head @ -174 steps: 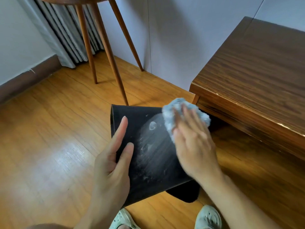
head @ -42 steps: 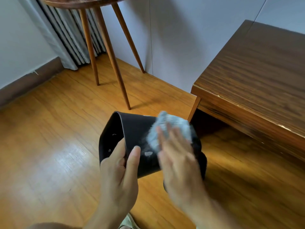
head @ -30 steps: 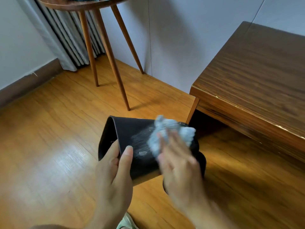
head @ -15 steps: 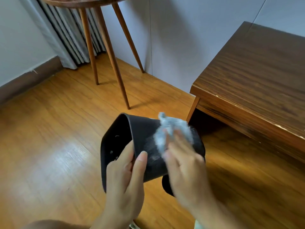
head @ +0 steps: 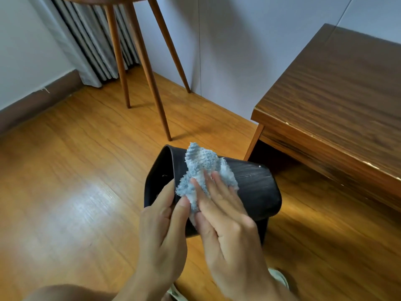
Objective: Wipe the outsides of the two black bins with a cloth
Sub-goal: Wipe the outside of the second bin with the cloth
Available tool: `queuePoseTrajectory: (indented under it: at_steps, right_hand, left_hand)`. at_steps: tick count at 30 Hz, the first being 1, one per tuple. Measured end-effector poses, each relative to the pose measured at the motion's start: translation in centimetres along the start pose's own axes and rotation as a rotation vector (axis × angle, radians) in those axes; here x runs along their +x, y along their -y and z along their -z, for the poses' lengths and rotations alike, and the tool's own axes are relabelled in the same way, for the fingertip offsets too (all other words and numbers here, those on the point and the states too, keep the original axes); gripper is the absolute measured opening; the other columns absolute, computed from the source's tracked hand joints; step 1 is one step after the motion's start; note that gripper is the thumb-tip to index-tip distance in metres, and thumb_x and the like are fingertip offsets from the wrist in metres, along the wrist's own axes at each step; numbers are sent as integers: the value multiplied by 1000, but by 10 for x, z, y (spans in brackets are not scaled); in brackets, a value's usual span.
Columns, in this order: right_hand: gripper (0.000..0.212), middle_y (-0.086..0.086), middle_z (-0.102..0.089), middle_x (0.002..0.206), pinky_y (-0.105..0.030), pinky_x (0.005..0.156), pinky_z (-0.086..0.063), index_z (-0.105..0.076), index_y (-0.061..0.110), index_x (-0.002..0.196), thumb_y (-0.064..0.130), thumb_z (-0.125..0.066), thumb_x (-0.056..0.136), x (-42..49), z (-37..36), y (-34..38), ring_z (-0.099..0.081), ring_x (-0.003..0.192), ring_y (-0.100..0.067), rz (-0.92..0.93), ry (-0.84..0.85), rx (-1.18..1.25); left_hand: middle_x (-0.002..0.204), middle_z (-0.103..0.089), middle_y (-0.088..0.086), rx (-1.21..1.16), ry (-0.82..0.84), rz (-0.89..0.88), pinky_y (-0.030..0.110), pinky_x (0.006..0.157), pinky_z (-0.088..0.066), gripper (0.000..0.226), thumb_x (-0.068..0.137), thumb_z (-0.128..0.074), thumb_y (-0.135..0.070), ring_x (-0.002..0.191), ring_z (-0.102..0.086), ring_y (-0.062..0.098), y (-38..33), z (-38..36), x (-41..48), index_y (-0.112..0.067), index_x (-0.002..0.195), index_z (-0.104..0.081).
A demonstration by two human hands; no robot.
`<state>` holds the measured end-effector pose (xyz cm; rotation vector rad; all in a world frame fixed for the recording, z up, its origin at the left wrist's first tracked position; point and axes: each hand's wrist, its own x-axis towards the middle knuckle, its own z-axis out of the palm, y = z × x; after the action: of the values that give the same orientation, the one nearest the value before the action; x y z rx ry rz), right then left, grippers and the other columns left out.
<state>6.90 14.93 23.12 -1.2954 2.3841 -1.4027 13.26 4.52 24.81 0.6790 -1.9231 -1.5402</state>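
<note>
black bin (head: 256,187): matt, streaked | cloth (head: 201,168): fluffy terry | floor (head: 76,181): glossy wood

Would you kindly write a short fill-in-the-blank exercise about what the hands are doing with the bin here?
1. The right hand presses a pale blue ____ against the black bin.
2. The left hand grips the bin at its open ____.
3. The bin is tipped on its ____, its opening facing left.
4. The floor is made of ____.

Missing words: cloth; rim; side; wood
</note>
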Motion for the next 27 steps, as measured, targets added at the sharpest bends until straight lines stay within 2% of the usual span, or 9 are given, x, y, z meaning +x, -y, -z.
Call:
queuePoseTrajectory:
  at_steps: [2, 6, 8, 11, 13, 18, 20, 23, 27]
  right_hand:
    - [46, 8, -39, 161, -37, 123, -27, -38, 31, 154, 36, -32, 109, 7, 10, -22, -24, 153, -6, -41, -8, -23]
    - [42, 1, -63, 137, -37, 107, -46, -57, 28, 144, 32, -34, 109, 26, 43, -82, -54, 131, -15, -661, -63, -22]
    - [35, -2, -69, 114, -36, 88, -55, -65, 28, 132, 35, -42, 107, 28, 50, -97, -64, 105, -14, -942, -135, 175]
    - [25, -4, -73, 112, -41, 91, -58, -70, 27, 121, 32, -50, 106, 32, 59, -99, -68, 103, -19, -1112, -287, 459]
    - [25, 0, -72, 111, -40, 94, -56, -68, 25, 125, 26, -53, 106, 36, 66, -91, -67, 104, -17, -1094, -395, 558]
    - [37, 22, -74, 100, -24, 84, -54, -71, 29, 123, 4, -56, 101, 45, 84, -69, -70, 99, -3, -832, -564, 557]
    - [46, 21, -76, 105, -22, 84, -57, -74, 32, 113, -6, -57, 95, 42, 81, -65, -71, 105, -2, -748, -542, 550]
    - [53, 16, -76, 111, -14, 80, -56, -74, 31, 113, -14, -57, 91, 36, 68, -63, -70, 109, -2, -632, -481, 537]
    - [41, 15, -57, 145, -39, 114, -45, -63, 39, 129, 12, -53, 99, 23, 38, -54, -45, 141, -1, -411, -322, 259]
  left_hand:
    - [98, -78, -7, 19, -3, -50, 33, 74, -59, 35, 96, -50, -29, 90, -73, 12, -3, 2, -3, -27, 125, -70]
    - [77, -71, 0, 115, 27, -101, 39, 61, -56, 40, 95, -49, -40, 75, -69, 21, -5, 10, -9, -41, 130, -66]
    - [74, -67, 15, 136, 49, -122, 49, 57, -54, 40, 95, -49, -41, 70, -66, 34, -5, 16, -13, -46, 131, -64]
    - [74, -66, 16, 160, 64, -148, 49, 57, -53, 38, 95, -49, -40, 71, -66, 34, -9, 24, -10, -45, 130, -63]
    - [83, -70, 0, 152, 110, -174, 46, 61, -53, 36, 96, -50, -35, 78, -67, 27, -11, 28, -5, -42, 129, -61]
    - [97, -70, -2, -99, 110, 31, 41, 69, -51, 33, 77, -62, -23, 89, -63, 25, -16, 38, 14, -41, 104, -68]
    - [90, -74, -5, -172, 9, 160, 37, 68, -50, 18, 87, -65, -24, 83, -67, 18, -25, 34, 20, -38, 90, -75]
    - [63, -63, -9, -110, -200, 360, 33, 60, -39, 44, 103, -49, -40, 59, -57, 6, -21, 30, 23, -16, 72, -69]
    - [66, -64, -6, -25, -270, 250, 29, 62, -44, 43, 101, -54, -42, 66, -59, 13, -10, 19, 18, -9, 76, -65]
